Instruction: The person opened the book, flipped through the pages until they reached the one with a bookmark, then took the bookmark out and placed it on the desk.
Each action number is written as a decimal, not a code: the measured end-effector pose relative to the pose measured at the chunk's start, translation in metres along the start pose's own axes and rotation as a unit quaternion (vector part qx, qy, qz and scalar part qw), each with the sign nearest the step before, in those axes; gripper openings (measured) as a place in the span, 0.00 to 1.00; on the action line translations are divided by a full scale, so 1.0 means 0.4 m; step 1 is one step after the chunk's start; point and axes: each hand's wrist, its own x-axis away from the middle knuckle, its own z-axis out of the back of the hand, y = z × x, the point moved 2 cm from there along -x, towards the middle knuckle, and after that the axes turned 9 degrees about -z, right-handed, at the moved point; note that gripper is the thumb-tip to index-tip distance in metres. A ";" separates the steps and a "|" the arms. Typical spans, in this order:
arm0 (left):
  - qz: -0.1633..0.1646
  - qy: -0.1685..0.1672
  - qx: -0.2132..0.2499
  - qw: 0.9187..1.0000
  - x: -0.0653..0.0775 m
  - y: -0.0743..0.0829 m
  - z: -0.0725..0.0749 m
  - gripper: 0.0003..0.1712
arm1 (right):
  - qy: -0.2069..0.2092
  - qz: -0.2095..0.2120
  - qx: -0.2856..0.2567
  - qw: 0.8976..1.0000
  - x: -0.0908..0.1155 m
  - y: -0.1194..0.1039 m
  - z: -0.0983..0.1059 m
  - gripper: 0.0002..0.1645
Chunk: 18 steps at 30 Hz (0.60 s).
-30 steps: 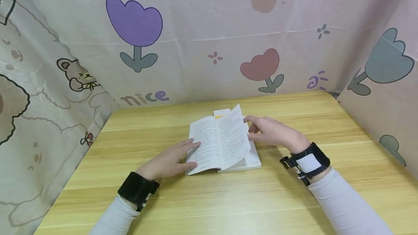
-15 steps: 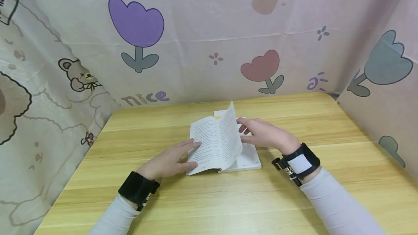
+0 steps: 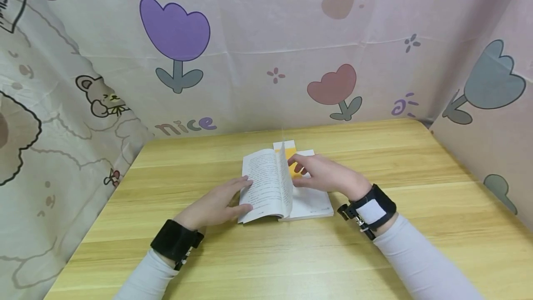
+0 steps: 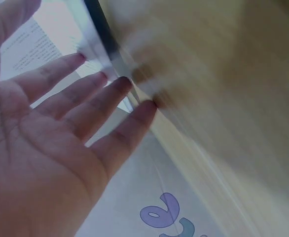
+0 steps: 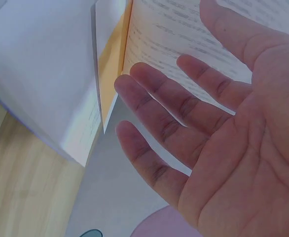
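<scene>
A book lies spread on the wooden table, its left page [image 3: 264, 175] printed with text. One leaf [image 3: 286, 189] stands almost upright near the spine. Behind that leaf a white and yellow card [image 3: 285, 145] rests on the right-hand side and sticks out past the top. My left hand [image 3: 212, 205] rests on the left page's outer edge with fingers extended. At the right of the standing leaf is my right hand [image 3: 329, 175], its loosely bent fingertips against or very near it. The right wrist view shows nothing gripped by the right hand [image 5: 218, 123], with the card [image 5: 112, 69] beyond its fingertips.
The wooden table [image 3: 266, 258] extends around the book. A patterned cloth [image 3: 250, 22] hangs behind the table and along both sides. Each wrist carries a black strap [image 3: 374, 212] with a small device.
My right hand has moved left, and the leaf has swung from leaning right to nearly upright. More of the yellow card shows. My left hand has stayed almost still.
</scene>
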 end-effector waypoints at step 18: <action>-0.024 0.072 -0.011 0.997 0.001 -0.008 0.028 0.32 | -0.017 0.023 -0.017 0.999 -0.024 -0.032 -0.021 0.31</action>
